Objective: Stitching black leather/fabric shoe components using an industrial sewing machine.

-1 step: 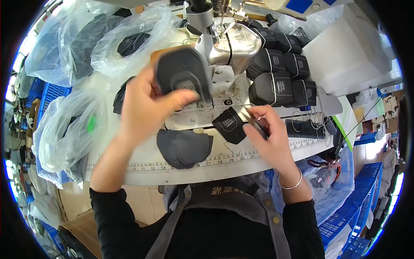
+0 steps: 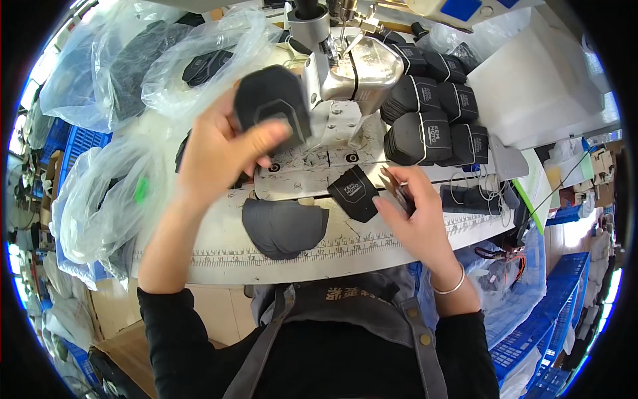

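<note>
My left hand (image 2: 226, 149) is raised left of the sewing machine and closed on a dark fabric piece (image 2: 269, 100) with cut corners and a printed patch, thumb across its front. Whether it is one layer or several I cannot tell. My right hand (image 2: 419, 216) is closed round small metal thread snips (image 2: 397, 191), their points toward the machine bed. Just left of those points, a black printed fabric piece (image 2: 355, 193) lies flat on the table. Between my hands, a fanned pile of plain grey fabric pieces (image 2: 284, 228) rests by the table's front edge.
The sewing machine (image 2: 362, 73) stands at the centre back. Tied bundles of black pieces (image 2: 412, 138) are stacked to its right, beside a white box-like panel (image 2: 531, 86). Clear plastic bags (image 2: 103, 206) crowd the left side. Loose cord (image 2: 488, 186) lies at the right.
My left hand has shifted slightly left with the fabric piece, which has tilted a little. My right hand, holding the snips, has barely moved.
</note>
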### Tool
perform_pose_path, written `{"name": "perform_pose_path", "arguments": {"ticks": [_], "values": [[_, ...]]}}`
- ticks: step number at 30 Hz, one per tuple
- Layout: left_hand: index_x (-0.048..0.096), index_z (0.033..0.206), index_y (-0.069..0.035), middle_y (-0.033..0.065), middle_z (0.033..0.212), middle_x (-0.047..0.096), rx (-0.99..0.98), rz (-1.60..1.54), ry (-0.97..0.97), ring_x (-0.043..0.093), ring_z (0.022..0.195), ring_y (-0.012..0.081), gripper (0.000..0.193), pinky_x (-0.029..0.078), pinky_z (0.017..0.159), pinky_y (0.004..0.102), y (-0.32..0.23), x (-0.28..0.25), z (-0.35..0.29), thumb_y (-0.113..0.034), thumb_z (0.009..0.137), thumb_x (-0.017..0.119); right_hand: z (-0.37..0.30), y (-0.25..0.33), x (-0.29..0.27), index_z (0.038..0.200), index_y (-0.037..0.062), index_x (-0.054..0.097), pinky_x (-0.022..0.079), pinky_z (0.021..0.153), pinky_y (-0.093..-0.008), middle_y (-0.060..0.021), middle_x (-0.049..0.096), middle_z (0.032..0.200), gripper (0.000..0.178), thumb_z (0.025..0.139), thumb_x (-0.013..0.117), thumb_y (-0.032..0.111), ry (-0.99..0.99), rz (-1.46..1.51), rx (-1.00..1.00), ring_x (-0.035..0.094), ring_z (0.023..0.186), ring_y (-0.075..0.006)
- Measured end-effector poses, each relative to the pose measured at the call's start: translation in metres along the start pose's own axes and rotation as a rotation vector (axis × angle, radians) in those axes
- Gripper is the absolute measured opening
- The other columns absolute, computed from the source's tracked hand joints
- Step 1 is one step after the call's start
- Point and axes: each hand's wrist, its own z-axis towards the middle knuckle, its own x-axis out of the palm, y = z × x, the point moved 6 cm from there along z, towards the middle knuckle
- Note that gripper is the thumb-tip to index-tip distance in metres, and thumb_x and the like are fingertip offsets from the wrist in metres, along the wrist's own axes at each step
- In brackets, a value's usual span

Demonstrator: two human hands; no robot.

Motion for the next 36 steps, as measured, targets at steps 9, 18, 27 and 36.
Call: {"name": "perform_pose_path", "arguments": {"ticks": [9,18,27,36], "values": [[0.055,0.079,-0.001,0.0018,0.067,0.055,0.045,0.589,-0.175,0.051,0.055,0.0111,0.026,0.039,0.05,0.0236,0.029,-0.02,0.06,-0.027,0.08,0.059,-0.018,-0.007,0.022,0.101,-0.0033,0.053,0.045,0.051,-0.0291,-0.0068,0.045,0.085,0.044,0.067,0.071,0.019,0.038,-0.324,0.04,0.055,0.063,-0.0182],[0.055,0.08,-0.004,0.0076,0.085,0.054,0.796,1.016,-0.499,0.05,0.083,0.026,0.018,0.039,0.073,0.037,-0.021,0.005,0.008,-0.014,0.069,0.065,-0.021,-0.007,0.024,0.083,-0.0003,0.052,0.044,0.051,-0.0297,-0.0069,0.047,0.081,0.024,0.065,0.067,0.003,-0.011,-0.259,-0.062,0.054,0.062,-0.0221],[0.057,0.094,0.001,0.0117,0.086,0.052,0.386,0.745,0.37,0.05,0.078,0.0267,0.042,0.04,0.07,0.0335,0.035,0.048,-0.058,-0.019,0.061,0.073,-0.025,-0.024,-0.003,0.085,-0.0004,0.055,0.038,0.053,-0.0194,-0.0054,0.055,0.066,0.014,0.074,0.063,0.002,-0.271,0.16,0.226,0.045,0.056,-0.0068],[0.058,0.092,0.0,0.0096,0.091,0.055,0.609,0.88,0.225,0.053,0.081,0.0257,0.041,0.04,0.069,0.034,0.022,0.057,-0.068,-0.014,0.056,0.073,-0.026,-0.01,-0.004,0.087,-0.0055,0.055,0.045,0.05,-0.0197,-0.0072,0.055,0.074,0.01,0.078,0.058,-0.003,-0.216,0.22,0.182,0.057,0.057,-0.0109]]}}
